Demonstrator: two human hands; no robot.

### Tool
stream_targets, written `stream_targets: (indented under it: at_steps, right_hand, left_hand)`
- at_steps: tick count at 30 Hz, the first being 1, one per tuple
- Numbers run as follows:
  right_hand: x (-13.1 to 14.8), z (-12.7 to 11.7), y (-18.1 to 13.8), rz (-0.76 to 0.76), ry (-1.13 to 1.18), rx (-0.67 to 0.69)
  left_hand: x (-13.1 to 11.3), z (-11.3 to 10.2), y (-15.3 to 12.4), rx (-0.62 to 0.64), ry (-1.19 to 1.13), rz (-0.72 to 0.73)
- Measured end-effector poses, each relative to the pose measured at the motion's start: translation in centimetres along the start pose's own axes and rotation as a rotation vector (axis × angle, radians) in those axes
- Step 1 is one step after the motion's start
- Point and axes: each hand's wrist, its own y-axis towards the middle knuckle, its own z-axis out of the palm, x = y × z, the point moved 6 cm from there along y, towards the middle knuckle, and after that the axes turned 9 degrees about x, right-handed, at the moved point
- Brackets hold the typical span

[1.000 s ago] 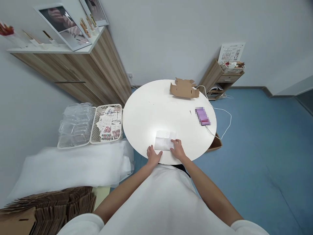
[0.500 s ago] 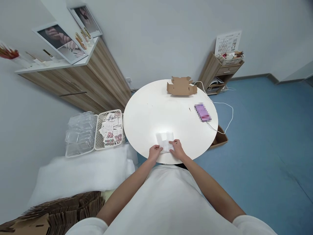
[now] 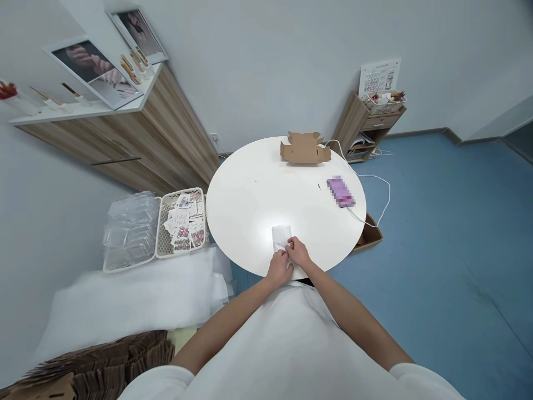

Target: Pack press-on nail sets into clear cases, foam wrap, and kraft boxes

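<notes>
A small folded white sheet [image 3: 280,234] lies on the round white table [image 3: 250,205] near its front edge. My left hand [image 3: 278,269] and my right hand [image 3: 297,253] meet at the sheet's near end, fingers curled and pinching it. The two hands touch each other. Much of the sheet's near part is hidden under my fingers.
A flat brown cardboard box [image 3: 305,148] lies at the table's far edge. A purple phone [image 3: 340,192] with a white cable sits to the right. Left of the table stand a white basket of printed cards [image 3: 183,221], clear plastic trays [image 3: 129,228], white foam sheets [image 3: 125,300] and stacked cardboard [image 3: 100,361].
The white sheet has been folded narrower. My left hand has moved right until it meets my right hand at the sheet's near end.
</notes>
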Motion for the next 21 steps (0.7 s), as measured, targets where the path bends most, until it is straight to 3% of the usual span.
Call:
stream_targets:
  at_steps: [3, 8, 12, 16, 21]
  right_hand:
    - [0.0, 0.1, 0.4, 0.017, -0.113, -0.053]
    - [0.3, 0.2, 0.2, -0.083, -0.209, -0.066]
    - [1.2, 0.2, -1.2, -0.284, -0.426, -0.074]
    - [2.0, 0.9, -2.8, -0.568, -0.650, 0.069]
    - [3.0, 0.9, -1.9, -0.583, -0.791, 0.178]
  left_hand:
    - [0.1, -0.5, -1.1, -0.029, 0.016, 0.127]
    - [1.2, -2.7, -0.7, -0.175, 0.185, 0.112]
    - [1.1, -2.4, 0.4, -0.104, 0.326, 0.153]
    - [1.6, -2.4, 0.6, -0.053, 0.320, 0.141]
    - [1.6, -3.5, 1.0, 0.056, 0.252, 0.182]
